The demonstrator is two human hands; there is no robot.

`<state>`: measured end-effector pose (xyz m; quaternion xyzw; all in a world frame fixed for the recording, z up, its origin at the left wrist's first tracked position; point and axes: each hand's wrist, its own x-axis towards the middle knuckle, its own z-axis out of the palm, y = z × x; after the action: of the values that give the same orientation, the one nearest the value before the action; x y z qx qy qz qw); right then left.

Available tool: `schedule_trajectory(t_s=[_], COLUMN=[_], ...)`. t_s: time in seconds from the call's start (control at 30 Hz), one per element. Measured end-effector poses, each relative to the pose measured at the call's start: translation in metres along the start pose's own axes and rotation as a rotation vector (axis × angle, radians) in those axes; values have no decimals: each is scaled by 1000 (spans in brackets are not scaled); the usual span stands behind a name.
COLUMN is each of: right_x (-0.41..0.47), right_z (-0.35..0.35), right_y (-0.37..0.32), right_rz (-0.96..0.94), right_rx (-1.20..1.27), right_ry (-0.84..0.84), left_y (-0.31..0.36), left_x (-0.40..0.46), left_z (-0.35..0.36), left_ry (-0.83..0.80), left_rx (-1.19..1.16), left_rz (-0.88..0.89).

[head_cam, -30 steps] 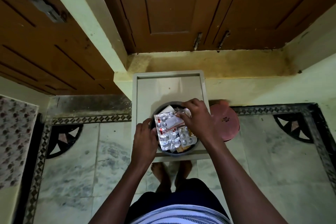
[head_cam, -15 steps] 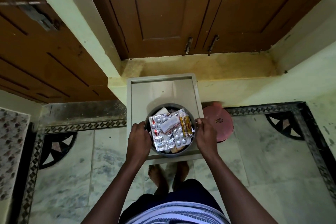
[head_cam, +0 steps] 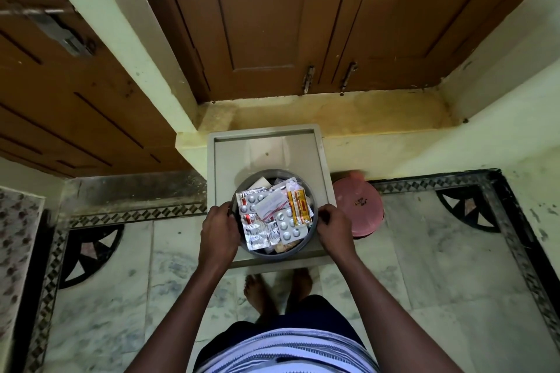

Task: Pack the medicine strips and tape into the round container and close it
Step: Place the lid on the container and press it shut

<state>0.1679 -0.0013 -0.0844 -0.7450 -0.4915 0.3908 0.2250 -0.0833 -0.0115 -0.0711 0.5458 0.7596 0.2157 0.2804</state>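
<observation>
My left hand (head_cam: pixel 218 228) and right hand (head_cam: pixel 335 228) grip opposite sides of the round container (head_cam: pixel 314 222), which sits uncovered on a pale stool (head_cam: pixel 266 148). Silver medicine strips (head_cam: pixel 257 221) and a yellow strip (head_cam: pixel 298 209) lie heaped inside. A pink lid (head_cam: pixel 359 206) rests on the floor, just right of the stool.

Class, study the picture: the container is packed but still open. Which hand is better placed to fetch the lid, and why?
Probably the right hand: the pink lid lies just beyond it, right of the round container. The left hand grips the far side.
</observation>
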Motion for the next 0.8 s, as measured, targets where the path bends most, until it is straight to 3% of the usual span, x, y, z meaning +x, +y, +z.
schedule_trajectory(t_s=[0.17, 0.4, 0.6, 0.8], right_x=[0, -2, -11, -10], right_z=[-1, -26, -53, -37], right_y=[-8, -24, -61, -65], right_rz=[48, 21, -259, -587], right_rx=[-23, 77, -56, -342], right_ry=[38, 253, 528, 636], left_y=[4, -1, -11, -4], left_x=[-3, 0, 3, 3], left_z=[-4, -18, -16, -5], left_ry=[30, 100, 83, 30], left_rx=[-29, -9, 30, 22], left_rz=[17, 11, -43, -82])
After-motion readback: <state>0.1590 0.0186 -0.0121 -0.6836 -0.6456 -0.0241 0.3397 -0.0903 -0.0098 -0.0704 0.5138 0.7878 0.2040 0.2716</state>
